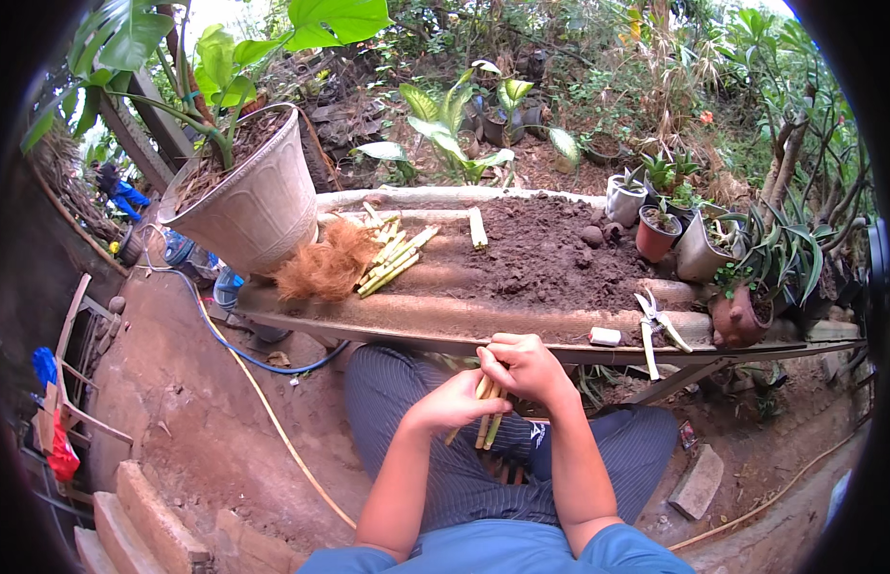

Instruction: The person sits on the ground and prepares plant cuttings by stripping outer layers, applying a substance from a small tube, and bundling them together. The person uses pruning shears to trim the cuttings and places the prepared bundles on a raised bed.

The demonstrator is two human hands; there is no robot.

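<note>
Over my lap, my left hand (459, 402) holds several cut plant stems (491, 423), whose lower ends stick out below the palm. My right hand (525, 366) closes around the upper ends of the same bundle; its fingers hide the tips. More green-yellow stem cuttings (394, 262) lie in a pile on the corrugated bench (445, 316). Beside that pile is a tuft of brown coconut fibre (330, 265). One pale stem piece (478, 228) lies at the edge of the dark loose soil (552, 251). Pruning shears (656, 330) rest with spread handles at the bench's front edge.
A large planter (251, 194) with a monstera leans at the left. Small potted plants (658, 229) crowd the right end. A small white block (605, 336) lies near the shears. A hose (272, 416) crosses the ground; a brick (696, 481) lies at right.
</note>
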